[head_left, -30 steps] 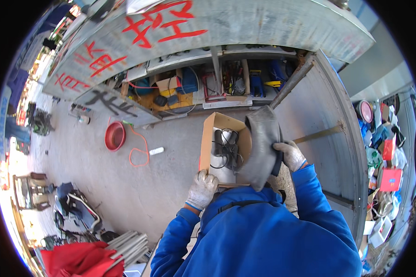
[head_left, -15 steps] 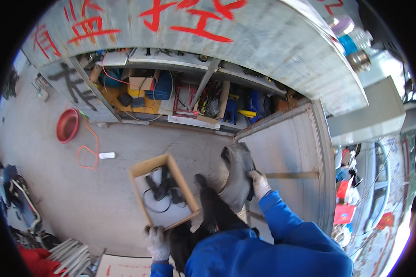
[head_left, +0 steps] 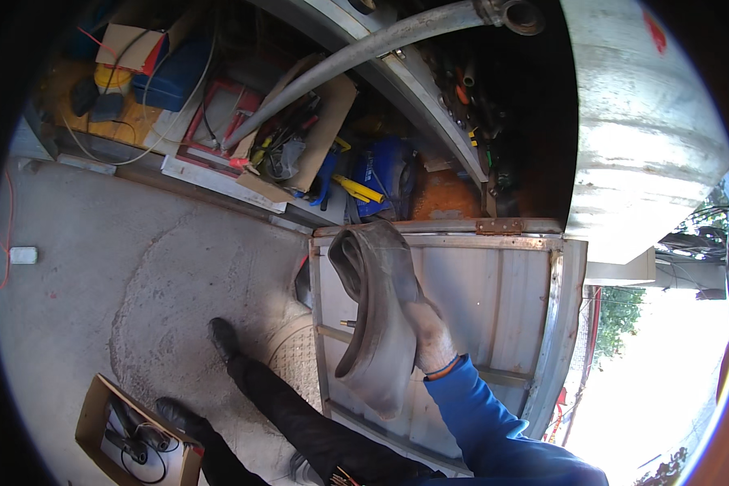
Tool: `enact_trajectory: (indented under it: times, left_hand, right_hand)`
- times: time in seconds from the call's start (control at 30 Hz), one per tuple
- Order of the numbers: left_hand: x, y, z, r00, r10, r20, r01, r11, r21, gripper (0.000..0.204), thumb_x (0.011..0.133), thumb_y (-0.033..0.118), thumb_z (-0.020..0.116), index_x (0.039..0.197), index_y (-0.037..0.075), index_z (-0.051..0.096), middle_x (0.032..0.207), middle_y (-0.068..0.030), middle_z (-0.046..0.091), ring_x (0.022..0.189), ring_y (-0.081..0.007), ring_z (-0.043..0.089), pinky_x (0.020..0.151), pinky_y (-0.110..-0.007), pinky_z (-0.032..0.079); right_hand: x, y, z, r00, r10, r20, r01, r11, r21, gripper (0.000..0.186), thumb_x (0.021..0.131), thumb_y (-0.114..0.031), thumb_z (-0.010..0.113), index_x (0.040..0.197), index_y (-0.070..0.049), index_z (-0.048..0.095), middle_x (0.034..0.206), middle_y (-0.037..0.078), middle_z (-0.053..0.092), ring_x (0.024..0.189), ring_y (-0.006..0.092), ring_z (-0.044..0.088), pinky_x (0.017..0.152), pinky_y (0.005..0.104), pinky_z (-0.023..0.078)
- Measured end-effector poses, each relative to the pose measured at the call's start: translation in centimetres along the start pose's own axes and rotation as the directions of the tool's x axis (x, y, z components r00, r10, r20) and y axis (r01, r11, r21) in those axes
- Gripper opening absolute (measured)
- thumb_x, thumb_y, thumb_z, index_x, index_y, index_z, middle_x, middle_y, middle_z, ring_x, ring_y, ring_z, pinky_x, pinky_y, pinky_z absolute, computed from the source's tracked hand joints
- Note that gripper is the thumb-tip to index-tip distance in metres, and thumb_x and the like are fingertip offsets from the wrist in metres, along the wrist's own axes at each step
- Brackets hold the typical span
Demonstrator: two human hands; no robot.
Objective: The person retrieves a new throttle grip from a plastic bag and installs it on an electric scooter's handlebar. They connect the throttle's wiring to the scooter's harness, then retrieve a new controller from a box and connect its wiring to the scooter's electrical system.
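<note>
My right hand [head_left: 434, 347], in a pale glove, is closed on a limp grey rubber inner tube [head_left: 385, 304]. The tube hangs folded in front of an open metal cabinet door [head_left: 482, 300]. A short valve stem [head_left: 347, 323] sticks out beside its inner curve. At the lower left, an open cardboard box [head_left: 94, 411] is tilted at the picture's edge. Inside it lie black tool-like parts [head_left: 130, 437] with a thin black cable. My left hand is outside the picture.
Ahead stands a low cabinet holding a carton of hand tools [head_left: 324, 113], a blue case [head_left: 168, 85] and a yellow-handled tool [head_left: 359, 189]. A metal pipe [head_left: 364, 53] slants across its front. A white power strip [head_left: 23, 255] lies on the concrete floor [head_left: 194, 267].
My view has turned right and come closer to the cabinet. The inner tube remains in my right hand, now before the door. My left hand, earlier at the box, has left the picture.
</note>
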State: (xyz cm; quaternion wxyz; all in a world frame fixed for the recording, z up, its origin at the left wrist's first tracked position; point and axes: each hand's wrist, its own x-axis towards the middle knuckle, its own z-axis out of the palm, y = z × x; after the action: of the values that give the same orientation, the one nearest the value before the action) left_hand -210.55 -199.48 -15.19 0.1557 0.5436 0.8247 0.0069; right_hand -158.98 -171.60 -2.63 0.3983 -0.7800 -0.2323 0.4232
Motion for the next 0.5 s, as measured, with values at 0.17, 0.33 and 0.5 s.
enact_trajectory:
  times: [0.17,0.33,0.5]
  left_hand:
    - [-0.3,2.0,2.0,0.992,-0.007,0.124,0.008,1.0,-0.008,0.032,0.091,0.035,0.085,0.107,0.008,0.078,0.096,-0.0172,0.068,0.097,-0.0393,0.064,0.08,-0.055,0.054]
    - [0.8,5.6,2.2,0.981,0.179,0.078,-0.176,0.983,-0.047,0.03,0.089,0.028,0.086,0.107,0.006,0.077,0.101,-0.0183,0.069,0.098,-0.0407,0.065,0.082,-0.055,0.055]
    - [3.0,8.6,1.7,0.963,0.258,0.075,-0.248,0.961,-0.119,0.026,0.09,0.024,0.085,0.106,0.006,0.074,0.1,-0.0177,0.068,0.098,-0.0423,0.065,0.082,-0.055,0.056]
  right_hand:
    - [1.2,-5.1,-1.2,0.998,0.062,0.03,-0.064,0.994,0.086,0.043,0.091,-0.009,0.06,0.129,0.01,0.061,0.111,0.015,0.071,0.098,0.0222,0.072,0.092,0.0339,0.059]
    - [7.0,-9.3,-8.6,0.901,-0.426,0.081,0.432,0.867,-0.25,0.031,0.101,-0.018,0.059,0.124,0.002,0.068,0.112,0.01,0.072,0.101,0.0191,0.069,0.095,0.0353,0.056]
    - [22.5,-24.1,-16.4,0.537,-0.763,0.36,0.406,-0.14,-0.903,0.037,0.109,-0.033,0.053,0.134,-0.008,0.063,0.118,0.014,0.073,0.103,0.0277,0.072,0.093,0.0398,0.061]
